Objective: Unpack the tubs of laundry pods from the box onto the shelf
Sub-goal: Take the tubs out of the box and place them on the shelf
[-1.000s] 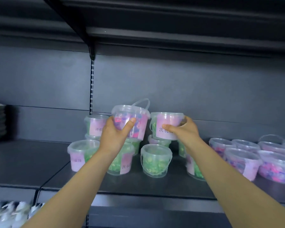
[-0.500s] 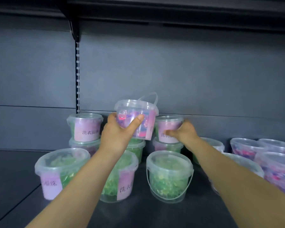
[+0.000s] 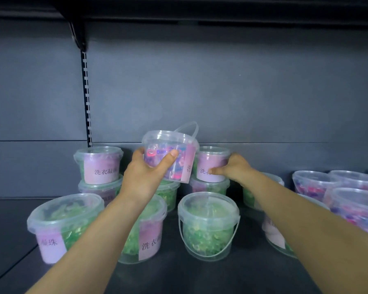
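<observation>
Two hands grip tubs above the shelf [image 3: 189, 276]: left hand [image 3: 143, 179] wraps fingers round a tilted pink-pod tub [image 3: 170, 154], held over a green tub [image 3: 168, 193]; right hand [image 3: 235, 168] clasps a labelled tub [image 3: 211, 164] stacked on another.

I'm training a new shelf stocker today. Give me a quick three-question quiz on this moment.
1. True or false: the left hand grips a tub of pink and purple pods.
2. What does the right hand touch? A) a pink-labelled tub stacked on another B) the shelf bracket C) a box
3. What colour are the pods in the front tub with its handle hanging down?

Key: 1 true; 2 A, the pink-labelled tub; 3 green.
</observation>
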Motion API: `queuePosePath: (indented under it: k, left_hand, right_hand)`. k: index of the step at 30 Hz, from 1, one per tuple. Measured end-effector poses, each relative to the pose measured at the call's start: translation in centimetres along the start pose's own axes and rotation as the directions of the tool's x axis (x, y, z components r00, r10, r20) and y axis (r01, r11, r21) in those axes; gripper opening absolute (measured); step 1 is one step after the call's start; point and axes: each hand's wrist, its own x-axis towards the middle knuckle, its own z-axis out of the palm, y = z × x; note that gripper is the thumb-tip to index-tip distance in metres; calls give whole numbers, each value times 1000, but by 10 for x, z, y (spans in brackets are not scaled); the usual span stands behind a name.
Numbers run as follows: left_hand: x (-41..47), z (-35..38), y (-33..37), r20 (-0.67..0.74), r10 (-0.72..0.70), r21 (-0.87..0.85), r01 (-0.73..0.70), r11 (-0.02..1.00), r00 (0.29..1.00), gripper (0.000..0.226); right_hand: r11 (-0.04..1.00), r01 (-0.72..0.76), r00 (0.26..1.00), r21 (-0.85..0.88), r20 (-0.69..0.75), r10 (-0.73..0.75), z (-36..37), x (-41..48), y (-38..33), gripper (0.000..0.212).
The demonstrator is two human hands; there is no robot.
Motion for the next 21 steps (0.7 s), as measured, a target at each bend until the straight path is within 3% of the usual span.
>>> queuePosePath:
  k: [3,7,10,13,18,21]
  left_hand:
    - [-7,2,10,-6,-14,-13,14,1000,1000,80]
    - [-23,13,30,-8,-14,-60,14,998,1000,54]
    - [-46,32,50,15,12,-100,-10,995,1000,43]
    - [-79,55,73,47,38,-155,-30,987,998,49]
    - [-150,85,117,90,65,-257,-40,966,994,52]
    - [-206,97,147,120,55,-273,-20,962,991,82]
  right_hand:
    - [990,0,999,-144,36,5,-21,-16,-8,28]
    - [987,30,997,-155,80,-18,-52,-50,-13,34]
    - [987,58,992,151,105,-75,-75,-87,-9,21]
    - [898,37,989,438,113,-96,-98,-132,-2,8]
    - [578,14,982,816,98,-163,-148,-212,25,10]
    - [450,17,979,893,77,-190,-180,-262,43,6]
